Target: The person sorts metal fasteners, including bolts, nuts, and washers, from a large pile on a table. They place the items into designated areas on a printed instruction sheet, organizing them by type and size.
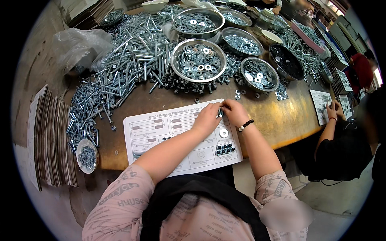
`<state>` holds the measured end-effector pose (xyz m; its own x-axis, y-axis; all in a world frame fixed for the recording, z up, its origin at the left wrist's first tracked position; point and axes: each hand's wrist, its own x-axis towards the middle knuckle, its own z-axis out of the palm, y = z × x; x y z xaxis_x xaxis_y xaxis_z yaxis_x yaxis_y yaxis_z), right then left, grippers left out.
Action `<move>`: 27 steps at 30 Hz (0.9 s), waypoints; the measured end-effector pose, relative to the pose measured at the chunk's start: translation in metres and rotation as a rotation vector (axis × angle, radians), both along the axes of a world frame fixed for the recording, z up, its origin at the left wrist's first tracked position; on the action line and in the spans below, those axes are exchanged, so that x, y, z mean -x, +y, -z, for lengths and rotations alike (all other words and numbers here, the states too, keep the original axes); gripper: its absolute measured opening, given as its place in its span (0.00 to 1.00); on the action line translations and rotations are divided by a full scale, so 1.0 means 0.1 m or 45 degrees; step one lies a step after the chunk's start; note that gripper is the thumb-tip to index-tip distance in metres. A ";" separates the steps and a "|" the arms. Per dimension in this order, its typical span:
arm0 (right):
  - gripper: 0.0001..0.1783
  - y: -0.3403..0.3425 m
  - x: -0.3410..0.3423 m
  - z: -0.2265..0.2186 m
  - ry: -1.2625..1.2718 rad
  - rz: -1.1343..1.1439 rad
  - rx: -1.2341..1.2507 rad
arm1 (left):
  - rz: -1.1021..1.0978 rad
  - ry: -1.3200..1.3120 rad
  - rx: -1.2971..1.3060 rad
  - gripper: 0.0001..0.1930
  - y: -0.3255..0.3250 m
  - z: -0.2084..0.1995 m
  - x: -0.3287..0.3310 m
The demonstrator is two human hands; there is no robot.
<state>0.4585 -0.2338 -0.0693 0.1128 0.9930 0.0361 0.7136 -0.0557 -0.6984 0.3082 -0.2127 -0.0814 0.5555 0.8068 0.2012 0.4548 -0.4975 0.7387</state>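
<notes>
Pinching the metal part (220, 113) in the grip of left hand (209, 115) and right hand (235, 112) near the sheet's (209, 145) upper right corner, steady it lightly, clear of the nuts (225, 150) farther down.

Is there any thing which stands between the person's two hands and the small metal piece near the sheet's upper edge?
Nothing visible does: the left hand and right hand meet at the metal piece, over the printed sheet; a steel bowl stands beyond.
</notes>
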 end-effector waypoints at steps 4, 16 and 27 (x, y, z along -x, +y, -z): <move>0.09 0.02 -0.03 0.03 -0.031 -0.059 -0.021 | 0.021 -0.066 -0.051 0.22 -0.01 0.00 0.01; 0.11 0.02 0.17 -0.28 0.109 -0.035 -0.191 | -0.259 0.180 -0.515 0.20 0.97 -0.44 1.57; 0.08 -0.09 0.57 -0.46 0.190 -0.188 -0.217 | -0.386 0.979 -1.215 0.28 2.18 -0.78 1.92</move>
